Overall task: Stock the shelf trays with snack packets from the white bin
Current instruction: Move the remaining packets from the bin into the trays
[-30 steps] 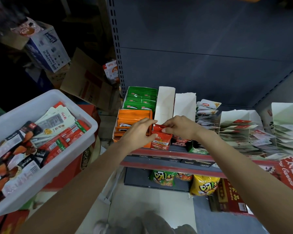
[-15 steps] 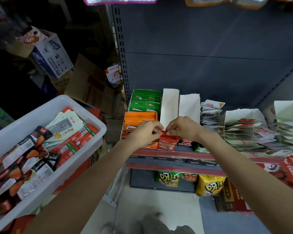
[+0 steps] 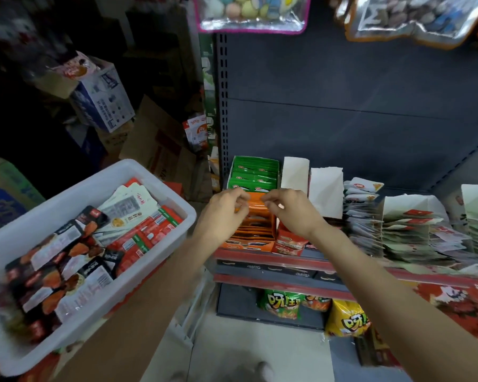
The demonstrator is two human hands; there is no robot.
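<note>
nearest, at the left, the white bin point(image 3: 177, 205) holds many snack packets point(image 3: 75, 260), dark and red ones mixed. further on, both hands are over the orange tray point(image 3: 255, 232) at the shelf point(image 3: 273, 257) front edge. the left hand point(image 3: 224, 213) and the right hand point(image 3: 287, 213) have curled fingers that seem to pinch the top of an orange packet point(image 3: 255, 202), though blur hides the grip. behind it stands the green tray point(image 3: 253, 172), full of green packets.
</note>
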